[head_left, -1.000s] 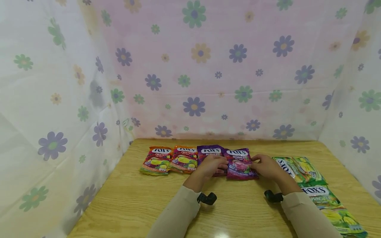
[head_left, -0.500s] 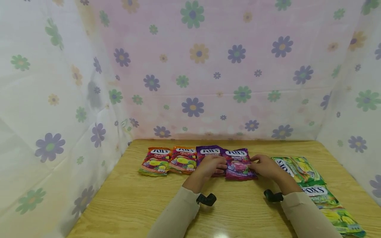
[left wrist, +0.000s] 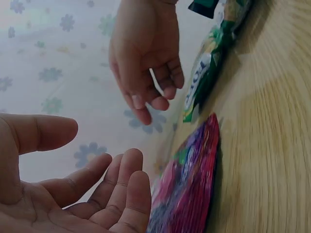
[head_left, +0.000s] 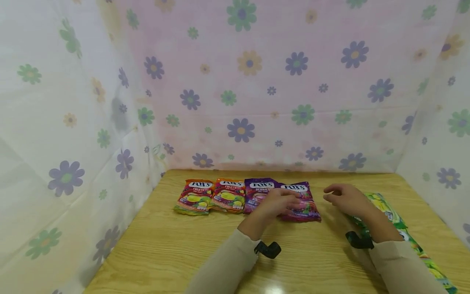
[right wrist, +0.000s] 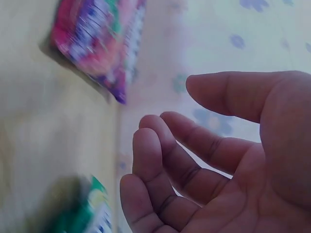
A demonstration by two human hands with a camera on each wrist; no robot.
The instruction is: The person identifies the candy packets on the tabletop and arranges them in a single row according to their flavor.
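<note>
Two purple Fox's Berries candy bags lie side by side near the table's back. Over the right-hand berries bag [head_left: 311, 212] hovers my left hand [head_left: 275, 204], hiding part of it; the left wrist view shows its fingers loosely bent with nothing held. The other berries bag [head_left: 253, 196] is partly behind that hand. My right hand [head_left: 346, 199] is raised to the right of the purple bags, apart from them. In the right wrist view its thumb and fingers [right wrist: 147, 153] are spread around air. Its forearm covers part of the green candy bags [head_left: 383, 207].
Two orange-topped Fox's Fruits bags [head_left: 194, 197] continue the row to the left. More green and yellow bags [head_left: 438, 271] run down the right side toward the front. Flowered cloth [head_left: 271, 102] walls the wooden table [head_left: 176, 249] at the back and sides.
My right hand has let go of the right-hand berries bag's edge and moved right. My left hand has lifted and shifted right, over that bag. The bags keep their row.
</note>
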